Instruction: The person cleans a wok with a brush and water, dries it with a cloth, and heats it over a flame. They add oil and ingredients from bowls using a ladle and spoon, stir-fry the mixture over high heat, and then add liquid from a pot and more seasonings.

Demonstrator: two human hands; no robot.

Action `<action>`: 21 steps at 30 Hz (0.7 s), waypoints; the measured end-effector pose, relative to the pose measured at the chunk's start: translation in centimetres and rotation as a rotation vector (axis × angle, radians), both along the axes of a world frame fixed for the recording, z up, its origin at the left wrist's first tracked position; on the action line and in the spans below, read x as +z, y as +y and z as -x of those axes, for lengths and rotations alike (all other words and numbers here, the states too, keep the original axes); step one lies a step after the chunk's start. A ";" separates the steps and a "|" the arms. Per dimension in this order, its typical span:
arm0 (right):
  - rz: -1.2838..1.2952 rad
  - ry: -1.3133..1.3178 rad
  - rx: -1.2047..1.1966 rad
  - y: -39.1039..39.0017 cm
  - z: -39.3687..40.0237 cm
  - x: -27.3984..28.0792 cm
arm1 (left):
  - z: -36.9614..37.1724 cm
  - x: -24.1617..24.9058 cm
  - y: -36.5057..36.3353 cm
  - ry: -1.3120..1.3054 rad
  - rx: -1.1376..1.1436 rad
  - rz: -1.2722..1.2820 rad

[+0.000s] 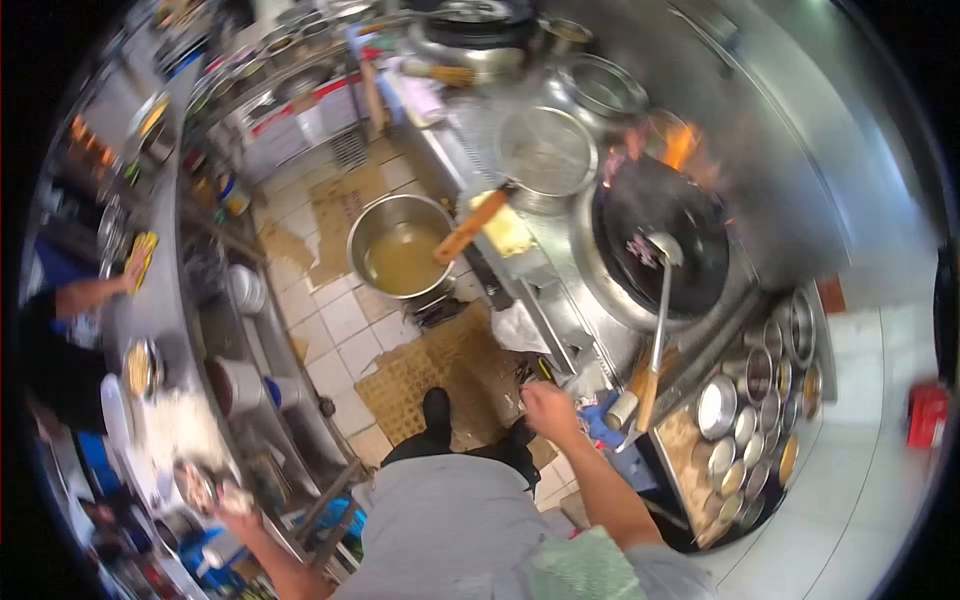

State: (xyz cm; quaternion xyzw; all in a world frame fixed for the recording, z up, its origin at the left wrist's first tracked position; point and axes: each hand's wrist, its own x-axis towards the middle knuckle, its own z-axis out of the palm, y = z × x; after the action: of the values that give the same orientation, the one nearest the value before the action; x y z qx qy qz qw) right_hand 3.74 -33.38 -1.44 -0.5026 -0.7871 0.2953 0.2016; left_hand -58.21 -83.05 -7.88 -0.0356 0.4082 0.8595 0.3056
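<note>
While flames (682, 146) rise by the wok (706, 262), right hand (548, 408): curled closed
Left hand (237, 508): beside bowl (181, 487); cannot tell its grip

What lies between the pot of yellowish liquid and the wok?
A wooden handle reaching over the pot's rim, then a pale yellow item on the steel counter, in the head view.

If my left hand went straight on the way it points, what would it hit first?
Most likely the bowl of food, just beyond your left hand. Depth is unclear here, though, so it might pass over the rim.
</note>
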 end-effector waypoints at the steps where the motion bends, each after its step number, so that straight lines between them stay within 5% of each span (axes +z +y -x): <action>1: 0.140 -0.021 -0.067 -0.1 0.1 -5.2 | 0.2 1.3 -0.4 -0.063 0.127 0.172; 3: 0.377 -0.072 -0.217 0.1 -0.1 -15.4 | -3.2 5.9 2.0 0.714 -0.005 0.661; 5: 0.618 -0.033 -0.531 1.6 -1.5 -23.6 | -5.8 9.5 6.5 0.496 0.148 0.921; 7: 0.938 0.310 -1.080 3.6 -2.7 -29.9 | -6.7 11.1 9.5 0.403 0.197 0.990; 8: 1.118 0.521 -1.386 4.9 -2.4 -30.8 | -6.7 11.5 10.7 0.395 0.200 1.002; 11: 1.022 0.667 -1.662 6.2 -1.3 -29.6 | -6.5 12.5 13.5 0.409 0.181 1.038; 21: 0.954 0.828 -1.653 5.6 -3.3 -32.3 | -6.0 14.0 19.1 0.411 0.122 1.089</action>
State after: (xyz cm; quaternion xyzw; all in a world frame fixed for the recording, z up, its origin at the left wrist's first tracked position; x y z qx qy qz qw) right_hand 7.00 -27.82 -33.77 -0.7721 0.1322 0.4951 0.3758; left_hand -52.18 -63.97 6.14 -0.0438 0.8393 0.5311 0.1078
